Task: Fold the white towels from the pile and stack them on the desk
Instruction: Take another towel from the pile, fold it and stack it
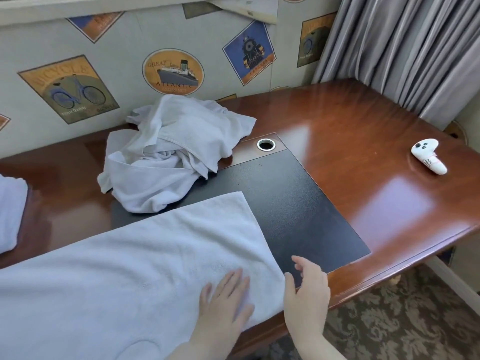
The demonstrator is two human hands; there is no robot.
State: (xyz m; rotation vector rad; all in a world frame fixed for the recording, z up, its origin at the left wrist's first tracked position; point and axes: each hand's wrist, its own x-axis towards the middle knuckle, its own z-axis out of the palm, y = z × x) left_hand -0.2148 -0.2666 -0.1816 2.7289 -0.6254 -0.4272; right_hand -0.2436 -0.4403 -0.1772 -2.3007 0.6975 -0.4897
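A white towel (145,261) lies spread flat across the front of the wooden desk (363,152), partly over the black desk pad (298,203). My left hand (226,300) rests palm down on the towel's near right corner, fingers apart. My right hand (306,289) hovers just beside the towel's right edge over the pad, fingers open and holding nothing. A crumpled pile of white towels (166,152) sits behind the flat one, near the wall. Part of another white towel (10,211) shows at the far left edge.
A white handheld controller (428,155) lies on the desk's right side. A round metal cable hole (266,145) sits behind the pad. Grey curtains (402,48) hang at the back right. Patterned carpet (402,320) lies below the desk's front edge.
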